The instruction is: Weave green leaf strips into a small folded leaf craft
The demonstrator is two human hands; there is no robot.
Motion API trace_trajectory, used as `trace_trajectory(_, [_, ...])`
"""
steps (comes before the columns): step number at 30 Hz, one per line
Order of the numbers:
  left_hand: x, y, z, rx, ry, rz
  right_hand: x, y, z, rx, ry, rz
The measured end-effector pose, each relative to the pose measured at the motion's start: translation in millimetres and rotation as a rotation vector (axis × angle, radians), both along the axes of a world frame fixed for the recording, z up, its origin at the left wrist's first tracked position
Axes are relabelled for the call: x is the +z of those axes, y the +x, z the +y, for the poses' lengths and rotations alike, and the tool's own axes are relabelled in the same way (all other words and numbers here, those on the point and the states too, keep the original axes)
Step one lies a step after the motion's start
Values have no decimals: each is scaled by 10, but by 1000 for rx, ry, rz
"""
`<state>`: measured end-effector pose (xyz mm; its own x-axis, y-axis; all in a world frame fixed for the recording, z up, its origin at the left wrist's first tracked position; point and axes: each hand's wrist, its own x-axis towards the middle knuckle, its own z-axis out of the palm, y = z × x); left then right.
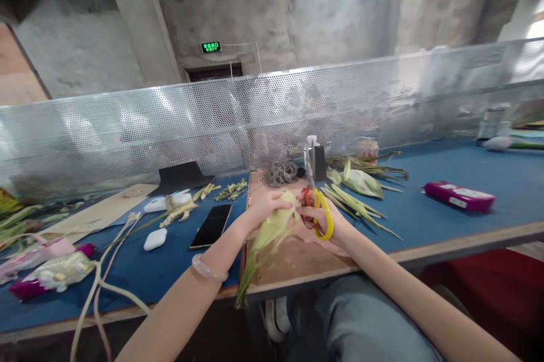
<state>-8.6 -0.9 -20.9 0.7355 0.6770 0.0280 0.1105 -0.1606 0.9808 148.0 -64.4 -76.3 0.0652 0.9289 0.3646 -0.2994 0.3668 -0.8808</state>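
My left hand (264, 207) is closed on a pale green corn husk (271, 230), whose long darker tip hangs over the front edge of the wooden board (293, 260). A pair of scissors (324, 216) with yellow and red handles is hooked in my right hand (335, 225), blades pointing up and away. The fingertips of that hand meet the upper end of the husk, close to my left fingers; what they pinch there is too small to tell. Behind my hands, a coil of grey cord (282, 173) lies on the board.
Cut husk strips (355, 203) and a broad husk leaf (363, 182) lie to the right, before a purple packet (459, 196). Leftward are a phone (211, 226), a white case (155, 239), cables (97, 280) and scraps (232, 190). A perforated metal screen (191, 118) backs the blue table.
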Motion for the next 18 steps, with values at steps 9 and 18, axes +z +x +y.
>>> trace_trajectory(9, [22,-18,7,-37,-29,-50,80,-24,-72,102,17,76])
trace_trajectory(18, [11,1,21,93,-86,-224,76,-8,-116,41,-33,11])
